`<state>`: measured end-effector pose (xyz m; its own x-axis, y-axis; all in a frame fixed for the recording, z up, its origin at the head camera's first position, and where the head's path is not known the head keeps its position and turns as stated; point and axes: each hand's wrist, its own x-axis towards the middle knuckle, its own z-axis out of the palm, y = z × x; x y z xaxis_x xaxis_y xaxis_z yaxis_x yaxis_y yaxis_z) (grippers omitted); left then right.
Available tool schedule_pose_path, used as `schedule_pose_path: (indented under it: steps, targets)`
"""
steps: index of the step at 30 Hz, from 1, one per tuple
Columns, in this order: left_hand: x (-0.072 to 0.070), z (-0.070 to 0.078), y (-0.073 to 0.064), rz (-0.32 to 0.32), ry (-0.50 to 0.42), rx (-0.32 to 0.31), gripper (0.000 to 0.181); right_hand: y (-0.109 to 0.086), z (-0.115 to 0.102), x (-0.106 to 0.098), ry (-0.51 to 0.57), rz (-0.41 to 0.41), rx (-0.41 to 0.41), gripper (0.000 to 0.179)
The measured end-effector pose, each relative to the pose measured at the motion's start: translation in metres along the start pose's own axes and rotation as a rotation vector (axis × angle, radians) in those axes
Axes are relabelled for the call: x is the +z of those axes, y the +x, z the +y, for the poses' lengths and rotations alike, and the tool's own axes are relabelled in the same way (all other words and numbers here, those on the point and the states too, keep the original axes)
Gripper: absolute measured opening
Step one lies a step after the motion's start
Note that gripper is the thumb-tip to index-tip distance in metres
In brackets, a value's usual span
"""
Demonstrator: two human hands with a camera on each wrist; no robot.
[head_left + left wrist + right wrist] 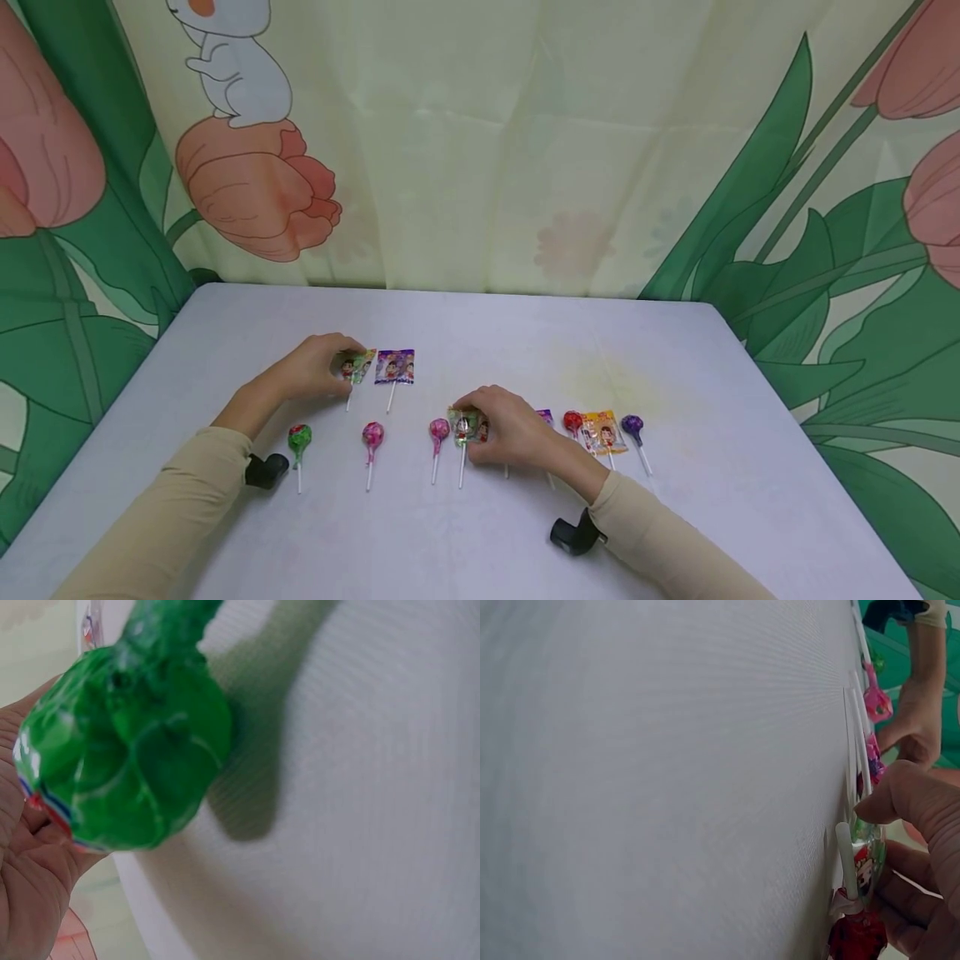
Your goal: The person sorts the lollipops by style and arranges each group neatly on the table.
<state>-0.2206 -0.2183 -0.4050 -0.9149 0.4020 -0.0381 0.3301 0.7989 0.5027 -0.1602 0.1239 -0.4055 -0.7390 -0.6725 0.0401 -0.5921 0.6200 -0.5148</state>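
Observation:
At the back left of the table, my left hand [318,367] pinches a lollipop in a flat green-and-yellow wrapper [360,365], its white stick pointing toward me. Right beside it lies a lollipop in a purple wrapper [395,367]. Near the middle, my right hand [513,429] holds a lollipop in a clear green printed wrapper [462,427] between thumb and fingers. That hand partly covers another purple wrapper [545,415]. In the right wrist view, a red lollipop [855,937] sits close by the fingers. A round green lollipop [127,757] fills much of the left wrist view.
Along the front row lie a red-and-green lollipop [300,437], two pink lollipops [372,435], a red one [573,421], an orange-wrapped one [606,432] and a dark purple one [632,425]. White cloth covers the table [480,542]; a printed curtain [480,167] hangs behind.

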Motion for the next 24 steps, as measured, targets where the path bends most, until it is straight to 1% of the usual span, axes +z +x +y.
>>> schedule_pose_path:
  steps: [2, 10, 15, 24]
  targets:
    - [0.0, 0.0, 0.0, -0.001, -0.001, 0.005, 0.058, 0.0, 0.001, 0.0, -0.007, 0.006, -0.004, 0.055]
    - [0.0, 0.001, -0.002, -0.009, -0.016, -0.012, 0.058, 0.004, 0.002, -0.002, -0.031, 0.037, -0.015, 0.056]
    - [0.0, 0.001, -0.002, 0.0, -0.011, 0.001, 0.058, 0.009, 0.001, -0.006, -0.034, 0.057, -0.004, 0.055]
    - [0.0, 0.0, -0.001, 0.004, -0.004, 0.021, 0.058, 0.025, 0.0, -0.016, -0.053, 0.079, -0.02, 0.055]
